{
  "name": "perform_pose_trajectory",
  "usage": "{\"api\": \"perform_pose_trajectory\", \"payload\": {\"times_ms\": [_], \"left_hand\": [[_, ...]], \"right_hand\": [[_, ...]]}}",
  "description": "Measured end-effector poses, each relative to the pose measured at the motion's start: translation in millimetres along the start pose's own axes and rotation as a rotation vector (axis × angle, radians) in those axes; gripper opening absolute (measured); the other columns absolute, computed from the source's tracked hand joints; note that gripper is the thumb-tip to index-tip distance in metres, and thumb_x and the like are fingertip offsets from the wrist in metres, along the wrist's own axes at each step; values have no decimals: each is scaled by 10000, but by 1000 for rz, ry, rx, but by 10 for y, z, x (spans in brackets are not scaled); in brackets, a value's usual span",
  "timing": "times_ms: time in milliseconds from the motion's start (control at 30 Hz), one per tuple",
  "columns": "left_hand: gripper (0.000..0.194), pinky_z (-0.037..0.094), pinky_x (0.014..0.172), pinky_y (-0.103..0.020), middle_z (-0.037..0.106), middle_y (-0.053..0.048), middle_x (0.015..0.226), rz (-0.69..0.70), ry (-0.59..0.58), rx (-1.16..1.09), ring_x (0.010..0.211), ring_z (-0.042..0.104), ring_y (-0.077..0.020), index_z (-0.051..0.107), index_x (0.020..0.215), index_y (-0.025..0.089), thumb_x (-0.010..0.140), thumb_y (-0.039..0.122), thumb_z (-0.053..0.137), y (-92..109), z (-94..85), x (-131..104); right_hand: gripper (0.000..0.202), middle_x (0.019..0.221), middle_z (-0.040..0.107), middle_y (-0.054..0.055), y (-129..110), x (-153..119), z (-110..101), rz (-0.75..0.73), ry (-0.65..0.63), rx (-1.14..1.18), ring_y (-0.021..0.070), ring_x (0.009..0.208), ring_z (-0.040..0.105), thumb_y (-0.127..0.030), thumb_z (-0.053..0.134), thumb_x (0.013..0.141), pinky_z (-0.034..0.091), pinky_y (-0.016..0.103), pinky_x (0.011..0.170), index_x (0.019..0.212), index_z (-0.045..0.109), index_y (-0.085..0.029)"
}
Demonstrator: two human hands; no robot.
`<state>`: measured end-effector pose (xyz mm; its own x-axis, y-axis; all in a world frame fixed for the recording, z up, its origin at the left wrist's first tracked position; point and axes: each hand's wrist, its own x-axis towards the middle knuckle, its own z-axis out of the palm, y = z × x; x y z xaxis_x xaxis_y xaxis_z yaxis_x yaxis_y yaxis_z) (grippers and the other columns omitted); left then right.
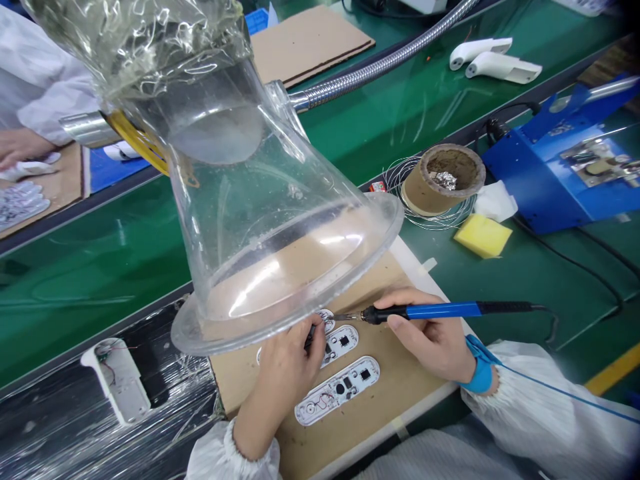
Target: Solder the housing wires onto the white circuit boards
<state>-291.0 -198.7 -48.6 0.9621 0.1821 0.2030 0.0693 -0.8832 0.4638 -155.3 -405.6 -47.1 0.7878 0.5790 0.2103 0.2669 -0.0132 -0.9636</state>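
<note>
Blue soldering iron (443, 311), long axis crosswise, tip (345, 317) leftward

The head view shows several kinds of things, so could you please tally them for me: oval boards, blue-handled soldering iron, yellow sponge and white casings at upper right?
Oval boards, partly covered ones included: 3
Blue-handled soldering iron: 1
Yellow sponge: 1
White casings at upper right: 2
Total: 7
</note>
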Motion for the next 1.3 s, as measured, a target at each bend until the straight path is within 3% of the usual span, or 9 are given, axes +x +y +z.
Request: {"api": "perform_pose_trajectory", "payload": {"times_ms": [333,567,967,1167,1300], "left_hand": [[125,588,1005,-540,636,-144,1401,-8,-14,16,1293,650,-325,603,936,235,1008,140,562,7,-2,12],[125,592,1009,-554,651,-133,1395,-22,-24,20,1294,652,-333,617,918,244,980,141,584,7,-9,16],[147,592,1016,-529,618,-140,1434,-16,-45,-16,1307,642,-317,578,935,236,991,101,564,9,-25,18],[136,598,1001,-522,622,-139,1432,-26,-56,-27,1286,657,-315,581,941,238,1001,118,558,9,-42,28],[133,601,1004,-514,644,-128,1418,-35,-62,-49,1285,664,-315,599,948,243,999,126,565,20,-68,38]], "right_hand": [[151,890,829,55,17,-9,-13,4,11,-18,180,667,762,-136,680,918,665,281,618,1011,764,-221],[175,911,837,53,48,-17,-38,-23,63,-8,210,788,805,-126,697,904,687,296,706,1021,779,-228],[212,895,831,29,68,-34,-31,-21,94,9,171,712,781,-107,692,904,643,237,613,1034,789,-244],[99,866,799,70,118,-77,-52,4,190,13,193,626,726,-242,726,948,606,288,523,1009,802,-228],[120,918,794,75,187,-120,-71,5,217,30,211,713,741,-298,707,981,615,310,572,1027,801,-237]]}}
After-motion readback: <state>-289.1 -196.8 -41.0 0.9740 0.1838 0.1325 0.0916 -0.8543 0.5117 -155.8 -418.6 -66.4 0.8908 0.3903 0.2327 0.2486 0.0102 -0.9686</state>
